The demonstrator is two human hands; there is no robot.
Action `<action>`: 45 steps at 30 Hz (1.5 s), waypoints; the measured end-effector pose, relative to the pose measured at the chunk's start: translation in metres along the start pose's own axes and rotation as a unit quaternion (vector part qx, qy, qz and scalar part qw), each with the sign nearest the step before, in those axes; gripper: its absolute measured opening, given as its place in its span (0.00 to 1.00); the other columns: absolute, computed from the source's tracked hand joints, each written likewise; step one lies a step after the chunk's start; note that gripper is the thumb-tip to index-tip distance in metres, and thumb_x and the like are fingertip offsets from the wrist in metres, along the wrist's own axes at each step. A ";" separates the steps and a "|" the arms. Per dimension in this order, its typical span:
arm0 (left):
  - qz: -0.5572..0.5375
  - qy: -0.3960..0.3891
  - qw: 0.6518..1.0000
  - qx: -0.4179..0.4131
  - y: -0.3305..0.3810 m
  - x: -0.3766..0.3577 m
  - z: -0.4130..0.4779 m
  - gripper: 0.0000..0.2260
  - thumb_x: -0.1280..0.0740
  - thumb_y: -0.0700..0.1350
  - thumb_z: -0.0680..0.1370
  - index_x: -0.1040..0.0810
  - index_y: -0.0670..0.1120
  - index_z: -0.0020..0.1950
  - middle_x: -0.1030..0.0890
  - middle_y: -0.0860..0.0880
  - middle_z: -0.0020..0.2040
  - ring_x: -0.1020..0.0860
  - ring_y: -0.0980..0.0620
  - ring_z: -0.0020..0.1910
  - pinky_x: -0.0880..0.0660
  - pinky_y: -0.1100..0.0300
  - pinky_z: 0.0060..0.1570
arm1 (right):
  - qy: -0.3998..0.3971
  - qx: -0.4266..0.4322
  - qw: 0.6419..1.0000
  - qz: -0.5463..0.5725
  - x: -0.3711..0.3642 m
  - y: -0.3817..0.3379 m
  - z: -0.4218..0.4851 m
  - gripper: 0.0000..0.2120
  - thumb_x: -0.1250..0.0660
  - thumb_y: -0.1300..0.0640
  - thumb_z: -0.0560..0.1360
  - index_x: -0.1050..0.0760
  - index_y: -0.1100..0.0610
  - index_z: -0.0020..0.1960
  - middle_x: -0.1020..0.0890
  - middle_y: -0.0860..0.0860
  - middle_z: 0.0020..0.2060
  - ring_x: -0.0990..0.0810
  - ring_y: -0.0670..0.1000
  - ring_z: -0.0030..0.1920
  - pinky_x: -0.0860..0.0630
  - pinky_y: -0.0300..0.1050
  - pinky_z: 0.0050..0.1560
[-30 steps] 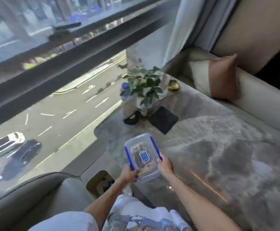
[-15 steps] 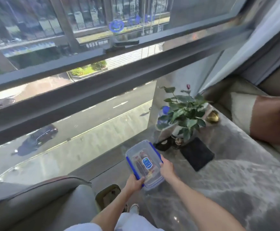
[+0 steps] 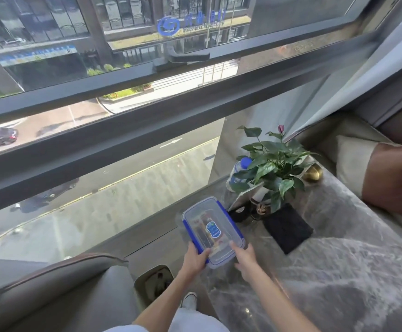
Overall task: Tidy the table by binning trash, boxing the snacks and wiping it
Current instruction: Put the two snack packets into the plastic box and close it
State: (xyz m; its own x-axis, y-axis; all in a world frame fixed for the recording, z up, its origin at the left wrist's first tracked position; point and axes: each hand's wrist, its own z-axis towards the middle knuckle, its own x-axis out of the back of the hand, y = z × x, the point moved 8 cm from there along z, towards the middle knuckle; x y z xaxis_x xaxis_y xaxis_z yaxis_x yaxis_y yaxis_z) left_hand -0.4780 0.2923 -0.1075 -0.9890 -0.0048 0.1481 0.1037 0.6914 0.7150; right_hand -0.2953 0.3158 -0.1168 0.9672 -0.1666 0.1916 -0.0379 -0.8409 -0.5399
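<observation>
A clear plastic snack box [image 3: 213,230] with a lid, blue clips and a blue oval sticker holds wrapped snacks. It sits at the near left corner of the grey marble table [image 3: 338,271], close to the window. My left hand [image 3: 194,261] grips its near left corner, thumb on the lid. My right hand [image 3: 245,258] holds its near right corner with the thumb on the lid. A small bin [image 3: 154,283] with trash inside stands on the floor below the table's left edge.
A potted green plant [image 3: 271,171] in a white pot, a water bottle [image 3: 239,170], a black cloth [image 3: 287,230], a small black dish [image 3: 240,213] and a gold ornament [image 3: 313,173] crowd the table's far end. Sofas flank the table, a cushion [image 3: 391,178] on the right one.
The box has moved away from me toward the plant and window with both hands still on it. My head has tilted up, showing more of the window.
</observation>
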 end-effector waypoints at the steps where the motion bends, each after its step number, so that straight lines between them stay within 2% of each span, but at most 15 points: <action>1: -0.010 -0.001 1.000 -0.007 0.001 -0.001 0.000 0.30 0.31 0.51 0.76 0.41 0.47 0.73 0.24 0.46 0.67 0.22 0.47 0.62 0.25 0.45 0.64 | -0.023 -0.030 0.999 0.027 -0.007 0.008 0.000 0.35 0.32 0.61 0.77 0.47 0.55 0.78 0.35 0.57 0.75 0.32 0.61 0.72 0.34 0.62 0.71; 4: -0.017 0.002 1.000 -0.008 0.003 -0.001 0.001 0.31 0.32 0.52 0.77 0.44 0.49 0.74 0.24 0.47 0.67 0.21 0.45 0.60 0.24 0.43 0.63 | -0.038 -0.043 0.997 0.053 -0.019 0.010 -0.001 0.27 0.39 0.66 0.80 0.41 0.55 0.76 0.30 0.57 0.72 0.29 0.61 0.69 0.30 0.62 0.65; 11: -0.033 0.003 0.999 0.008 0.006 0.003 0.011 0.28 0.33 0.47 0.78 0.43 0.45 0.74 0.24 0.43 0.67 0.22 0.42 0.62 0.25 0.41 0.63 | -0.044 -0.029 0.997 0.051 -0.023 -0.003 -0.005 0.27 0.41 0.67 0.80 0.40 0.54 0.76 0.28 0.56 0.70 0.27 0.60 0.67 0.29 0.59 0.65; 14: -0.043 0.012 0.999 0.013 0.007 0.002 0.010 0.29 0.35 0.47 0.79 0.46 0.47 0.75 0.25 0.44 0.68 0.21 0.43 0.61 0.24 0.40 0.61 | -0.050 -0.028 0.998 0.041 -0.023 -0.004 -0.004 0.26 0.40 0.67 0.80 0.40 0.55 0.76 0.28 0.57 0.70 0.27 0.61 0.67 0.28 0.59 0.64; 16: -0.040 0.027 0.999 -0.011 0.012 0.004 0.008 0.32 0.36 0.48 0.80 0.52 0.49 0.77 0.27 0.45 0.70 0.22 0.44 0.62 0.25 0.42 0.64 | -0.051 -0.020 0.998 0.023 -0.019 -0.006 -0.004 0.29 0.38 0.65 0.79 0.44 0.56 0.77 0.31 0.58 0.72 0.28 0.61 0.69 0.28 0.58 0.66; 18: -0.018 0.065 0.996 -0.058 0.022 0.009 0.004 0.33 0.37 0.47 0.80 0.55 0.51 0.77 0.32 0.44 0.74 0.26 0.45 0.66 0.28 0.43 0.68 | -0.023 0.046 0.994 -0.092 -0.007 -0.013 -0.008 0.35 0.36 0.60 0.79 0.52 0.56 0.79 0.38 0.58 0.76 0.35 0.60 0.74 0.34 0.56 0.72; 19: 0.027 0.092 0.992 -0.077 0.026 0.013 0.002 0.33 0.38 0.48 0.80 0.56 0.52 0.78 0.38 0.44 0.77 0.32 0.44 0.72 0.33 0.42 0.71 | 0.005 0.116 0.971 -0.211 -0.001 -0.021 -0.012 0.36 0.37 0.56 0.79 0.55 0.55 0.80 0.42 0.56 0.78 0.39 0.59 0.76 0.37 0.55 0.74; 20: 0.099 0.116 0.984 -0.090 0.028 0.016 0.000 0.33 0.40 0.49 0.80 0.57 0.53 0.78 0.46 0.44 0.80 0.41 0.42 0.77 0.39 0.42 0.75 | 0.037 0.205 0.915 -0.347 0.001 -0.029 -0.019 0.36 0.38 0.53 0.80 0.56 0.53 0.80 0.45 0.54 0.79 0.44 0.58 0.78 0.40 0.53 0.75; 22: 0.272 0.136 0.945 -0.123 0.033 0.015 -0.001 0.31 0.44 0.51 0.80 0.59 0.56 0.79 0.59 0.48 0.81 0.58 0.42 0.79 0.48 0.39 0.77 | 0.069 0.351 0.760 -0.543 -0.010 -0.036 -0.039 0.34 0.43 0.50 0.80 0.57 0.48 0.79 0.50 0.52 0.80 0.52 0.58 0.79 0.43 0.55 0.76; 23: 0.348 0.125 0.919 -0.134 0.034 0.010 0.000 0.30 0.46 0.52 0.80 0.59 0.57 0.78 0.62 0.49 0.80 0.62 0.43 0.79 0.49 0.36 0.75 | 0.063 0.377 0.709 -0.592 -0.016 -0.033 -0.045 0.33 0.45 0.48 0.80 0.58 0.45 0.79 0.51 0.52 0.80 0.54 0.58 0.79 0.45 0.56 0.77; 25: 0.446 0.091 0.880 -0.136 0.032 -0.001 0.002 0.28 0.50 0.53 0.81 0.58 0.58 0.78 0.65 0.51 0.80 0.66 0.43 0.78 0.53 0.30 0.73 | 0.038 0.368 0.674 -0.640 -0.020 -0.024 -0.046 0.31 0.48 0.46 0.80 0.59 0.43 0.79 0.52 0.52 0.80 0.57 0.58 0.79 0.49 0.60 0.77; 31: 0.536 0.054 0.837 -0.096 0.025 -0.004 0.002 0.26 0.54 0.58 0.81 0.58 0.60 0.78 0.63 0.52 0.80 0.65 0.40 0.78 0.66 0.26 0.66 | 0.004 0.319 0.666 -0.674 -0.015 -0.018 -0.042 0.30 0.51 0.41 0.81 0.59 0.42 0.78 0.56 0.51 0.80 0.59 0.58 0.79 0.56 0.63 0.77; 40: 0.572 0.028 0.814 -0.092 0.036 -0.006 -0.009 0.26 0.51 0.55 0.82 0.56 0.57 0.79 0.61 0.49 0.80 0.63 0.40 0.78 0.62 0.30 0.72 | -0.014 0.297 0.643 -0.706 -0.012 -0.029 -0.047 0.30 0.50 0.40 0.80 0.56 0.43 0.79 0.55 0.52 0.80 0.60 0.58 0.79 0.60 0.62 0.77; 43: 0.580 0.045 0.806 -0.113 0.044 -0.008 -0.020 0.25 0.49 0.52 0.82 0.52 0.55 0.79 0.55 0.48 0.81 0.58 0.40 0.79 0.56 0.33 0.74 | -0.026 0.329 0.660 -0.675 -0.002 -0.034 -0.056 0.30 0.49 0.39 0.80 0.54 0.43 0.79 0.54 0.52 0.80 0.59 0.57 0.79 0.58 0.61 0.78; 45: 0.584 0.068 0.793 -0.159 0.054 -0.015 -0.031 0.23 0.46 0.50 0.82 0.43 0.51 0.77 0.45 0.48 0.79 0.49 0.43 0.79 0.50 0.37 0.74 | -0.013 0.378 0.694 -0.613 0.010 -0.041 -0.066 0.28 0.47 0.42 0.80 0.46 0.46 0.78 0.44 0.53 0.79 0.50 0.55 0.79 0.52 0.57 0.78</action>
State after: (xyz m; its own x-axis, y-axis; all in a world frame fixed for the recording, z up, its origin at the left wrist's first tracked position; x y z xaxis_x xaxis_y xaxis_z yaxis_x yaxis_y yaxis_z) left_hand -0.4537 0.3071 -0.0496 -0.1807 0.4118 0.8932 0.9835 0.0647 0.1692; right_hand -0.3009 0.3144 -0.0387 0.1609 0.4527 0.8770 0.9501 0.1697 -0.2619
